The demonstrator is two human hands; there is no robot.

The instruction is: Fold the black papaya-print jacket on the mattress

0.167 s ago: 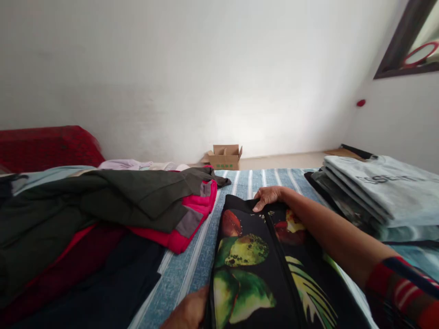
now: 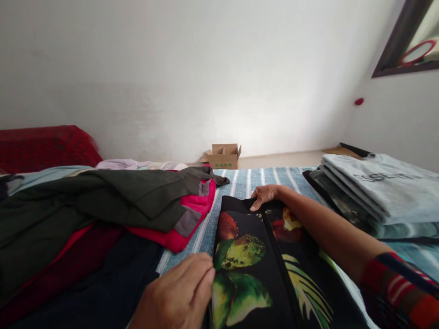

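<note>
A folded black garment (image 2: 247, 292) with a colourful fruit and leaf print lies in front of me on the striped bedspread (image 2: 247, 180). Its plain black band is at the far end, and a dark seam runs down its length. My right hand (image 2: 265, 196) pinches that far band, thumb on top and the other fingers mostly hidden. At the garment's left edge, my left hand (image 2: 181, 292) is closed, its fingertips meeting the cloth by the green fruit print.
Left is a loose heap of clothes with a dark green garment (image 2: 137, 192) over a red and grey one (image 2: 192, 217). Folded clothes stack at right, topped by a light grey shirt (image 2: 401, 187). A cardboard box (image 2: 222, 161) stands beyond the bedspread near the wall.
My left hand has moved forward and up along the garment's left edge, and more of it shows. My right hand keeps its hold on the far band.
</note>
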